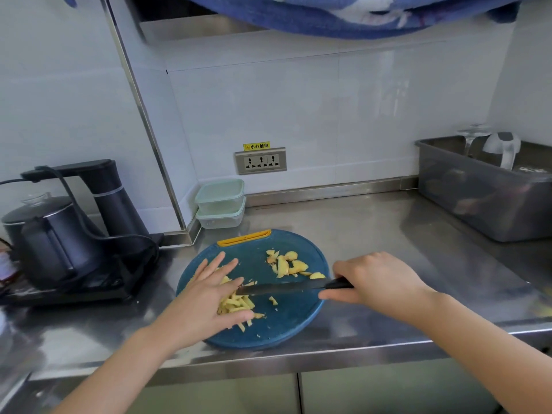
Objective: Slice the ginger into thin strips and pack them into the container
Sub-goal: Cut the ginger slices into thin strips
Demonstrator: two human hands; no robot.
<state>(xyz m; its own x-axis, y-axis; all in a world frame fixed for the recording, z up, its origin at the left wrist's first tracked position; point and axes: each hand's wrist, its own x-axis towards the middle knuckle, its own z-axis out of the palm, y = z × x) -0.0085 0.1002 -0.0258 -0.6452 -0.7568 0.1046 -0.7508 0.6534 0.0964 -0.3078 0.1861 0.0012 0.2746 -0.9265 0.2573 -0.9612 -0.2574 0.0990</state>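
**Holding the knife beside a pile of ginger strips**

The right hand (376, 279) is gripping the black handle of the knife (286, 287), with its fingers curled round it. The blade is pointing to the left, low over the board, and its tip is reaching the pile of ginger strips (239, 303).

The left hand (206, 297) is lying on top of that pile. Its fingers are staying straight and a little spread — it is pinching nothing. Yellow strips are peeking out under the fingers and next to the blade. A few tiny bits are lying loose near the pile.

Just behind the blade, some thicker ginger pieces (286, 265) are sitting in a second little heap, apart from the strips. All of the ginger is lying on the round blue cutting board (286, 321), which is showing a yellow handle at its far edge. The board is sitting on the shiny metal counter (373, 234), near the front edge.

Two containers (221, 195) are standing one on top of the other in the corner by the wall, behind the board — both are wearing pale green lids.

On the left, a black kettle (50, 237) is sitting on a black tray. A socket (260, 160) is showing on the white wall. On the right, a grey bin (478, 201) is standing on the counter, and a blue cloth (343, 16) is hanging at the top.
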